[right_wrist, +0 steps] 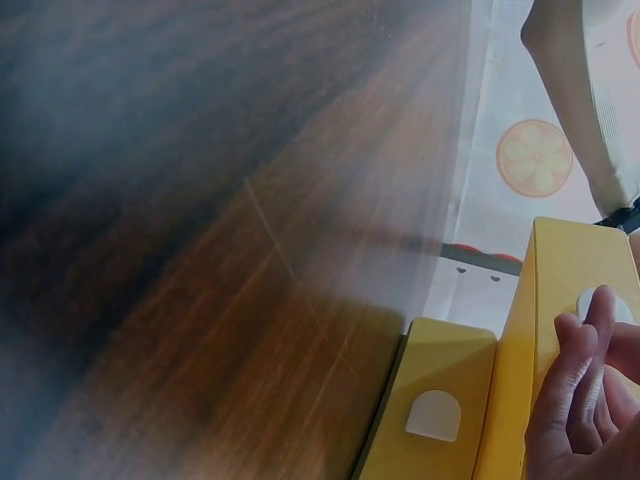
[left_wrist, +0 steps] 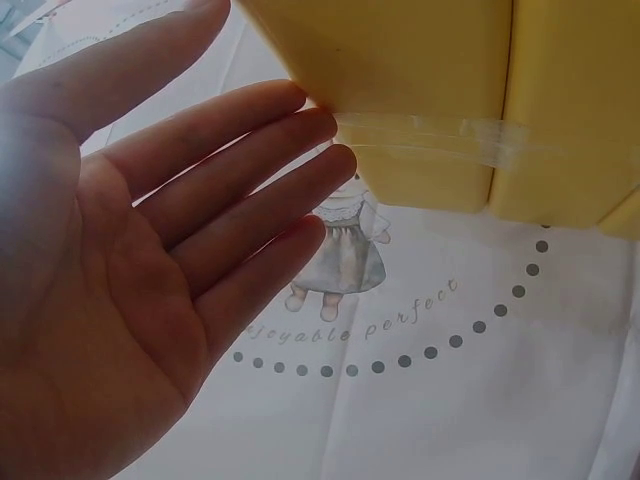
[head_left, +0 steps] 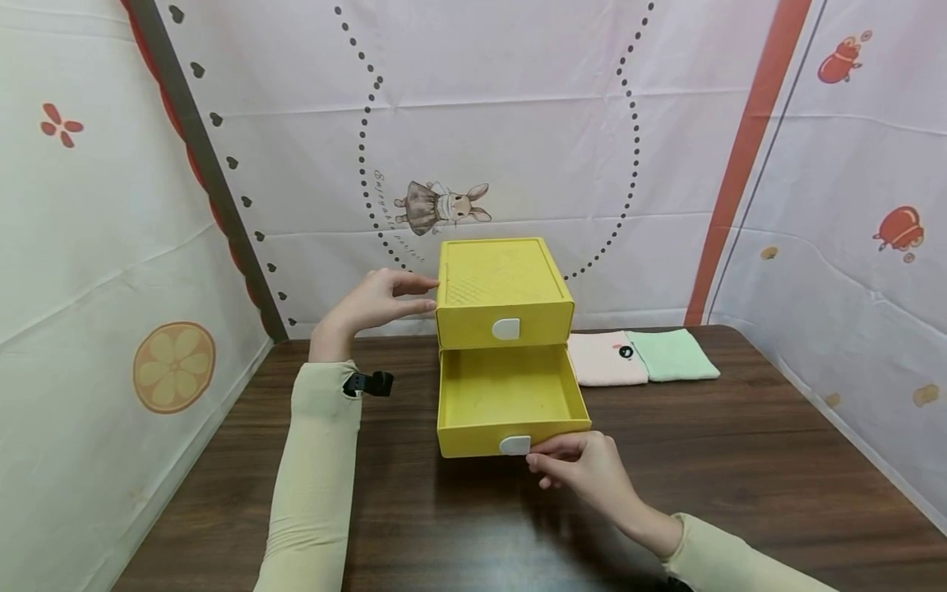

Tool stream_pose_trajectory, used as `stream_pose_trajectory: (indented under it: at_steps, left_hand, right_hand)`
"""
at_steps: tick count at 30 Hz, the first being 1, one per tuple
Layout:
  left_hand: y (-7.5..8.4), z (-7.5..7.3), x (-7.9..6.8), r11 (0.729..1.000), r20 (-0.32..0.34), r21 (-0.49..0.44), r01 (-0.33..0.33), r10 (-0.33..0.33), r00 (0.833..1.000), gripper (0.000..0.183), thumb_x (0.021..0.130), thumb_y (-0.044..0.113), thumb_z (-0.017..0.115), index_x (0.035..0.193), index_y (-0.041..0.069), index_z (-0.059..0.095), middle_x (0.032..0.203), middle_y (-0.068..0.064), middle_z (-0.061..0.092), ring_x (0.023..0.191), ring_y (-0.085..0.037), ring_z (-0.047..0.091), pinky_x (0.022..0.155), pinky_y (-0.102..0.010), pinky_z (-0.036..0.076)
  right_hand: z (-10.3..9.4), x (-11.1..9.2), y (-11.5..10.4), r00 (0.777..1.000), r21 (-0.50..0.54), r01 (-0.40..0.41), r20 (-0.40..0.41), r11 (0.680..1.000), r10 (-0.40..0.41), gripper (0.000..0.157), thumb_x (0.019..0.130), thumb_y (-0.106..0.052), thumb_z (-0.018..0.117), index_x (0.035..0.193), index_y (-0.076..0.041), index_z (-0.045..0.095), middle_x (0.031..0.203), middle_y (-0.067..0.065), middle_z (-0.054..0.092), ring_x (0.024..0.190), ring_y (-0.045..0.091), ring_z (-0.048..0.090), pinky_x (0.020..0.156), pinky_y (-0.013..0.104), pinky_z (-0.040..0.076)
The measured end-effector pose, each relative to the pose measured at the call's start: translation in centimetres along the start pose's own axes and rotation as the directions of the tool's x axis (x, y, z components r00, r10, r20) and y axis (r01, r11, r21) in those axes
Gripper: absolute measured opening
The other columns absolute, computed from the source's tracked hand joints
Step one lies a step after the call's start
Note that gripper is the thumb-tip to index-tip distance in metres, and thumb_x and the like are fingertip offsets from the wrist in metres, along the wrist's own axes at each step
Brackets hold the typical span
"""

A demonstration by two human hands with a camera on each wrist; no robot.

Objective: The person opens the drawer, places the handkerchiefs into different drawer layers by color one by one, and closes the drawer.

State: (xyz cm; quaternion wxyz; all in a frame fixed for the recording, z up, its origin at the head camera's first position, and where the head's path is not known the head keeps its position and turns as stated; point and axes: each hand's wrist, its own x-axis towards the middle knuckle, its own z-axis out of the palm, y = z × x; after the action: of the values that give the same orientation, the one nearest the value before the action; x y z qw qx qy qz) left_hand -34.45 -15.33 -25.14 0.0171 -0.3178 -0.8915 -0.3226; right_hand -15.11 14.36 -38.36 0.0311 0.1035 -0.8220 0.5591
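Fingers, right (head_left: 562, 445): pinching white tab (head_left: 515, 445) of drawer (head_left: 472, 441); left fingers (head_left: 416, 283): straight, at yellow cabinet (head_left: 505, 271); desk (head_left: 414, 526) below, printed sheet (head_left: 503, 140) behind.

Pale yellow sleeves (head_left: 314, 469), black wrist strap (head_left: 379, 383)

Pink cloth (head_left: 602, 362) beside green cloth (head_left: 676, 356)

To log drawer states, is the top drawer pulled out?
No, the top drawer sits flush, while the drawer below juts out.
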Motion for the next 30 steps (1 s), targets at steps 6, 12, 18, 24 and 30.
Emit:
stream_pose_trajectory:
  at_steps: [6,12,18,24,30]
  left_hand:
    - [-0.1,0.1,0.1,1.000,0.005,-0.006,-0.004,0.004,1.000,0.052,0.084,0.046,0.068,0.128,0.017,0.061,0.128,-0.005,0.062,0.116,-0.022,0.058,0.099,-0.045,0.046]
    - [-0.2,0.2,0.1,1.000,-0.009,-0.014,0.001,-0.001,1.000,0.050,0.084,0.046,0.068,0.126,0.019,0.062,0.126,-0.003,0.063,0.115,-0.019,0.059,0.098,-0.043,0.047]
    - [0.0,0.2,-0.1,1.000,0.011,0.004,0.004,-0.004,1.000,0.053,0.084,0.049,0.067,0.128,0.020,0.061,0.129,-0.003,0.061,0.117,-0.021,0.058,0.099,-0.042,0.047]
    - [0.0,0.0,-0.1,1.000,0.002,-0.001,0.000,0.000,1.000,0.053,0.085,0.047,0.068,0.128,0.018,0.061,0.130,-0.005,0.061,0.119,-0.025,0.056,0.100,-0.044,0.046]
    - [-0.1,0.0,-0.1,1.000,-0.004,-0.005,-0.006,0.006,1.000,0.053,0.084,0.048,0.068,0.127,0.018,0.062,0.128,-0.004,0.062,0.118,-0.023,0.057,0.099,-0.044,0.046]
  right_hand:
    - [0.0,-0.1,0.1,1.000,0.003,0.001,-0.007,1.000,-0.001,0.012,0.081,-0.016,0.075,0.086,-0.005,0.076,0.076,0.011,0.073,0.055,0.012,0.067,0.054,0.035,0.057]
    - [-0.3,0.0,1.8,1.000,-0.015,0.018,0.021,1.000,-0.018,0.020,0.079,-0.029,0.076,0.086,-0.011,0.076,0.075,0.006,0.073,0.057,0.012,0.068,0.055,0.032,0.057]
    - [-2.8,-1.0,3.1,0.988,-0.052,0.064,0.145,0.997,-0.056,0.025,0.083,-0.027,0.073,0.095,-0.005,0.074,0.080,0.009,0.074,0.065,0.016,0.070,0.058,0.029,0.057]
    - [-6.4,-0.7,4.5,0.984,-0.116,0.064,0.175,0.991,-0.043,0.027,0.085,-0.026,0.070,0.099,-0.004,0.072,0.086,0.005,0.074,0.073,0.011,0.070,0.063,0.027,0.057]
    - [-8.9,0.2,5.7,0.994,-0.199,0.003,0.104,0.980,0.018,0.030,0.086,-0.030,0.069,0.102,-0.004,0.071,0.084,0.005,0.073,0.074,0.014,0.069,0.064,0.030,0.057]
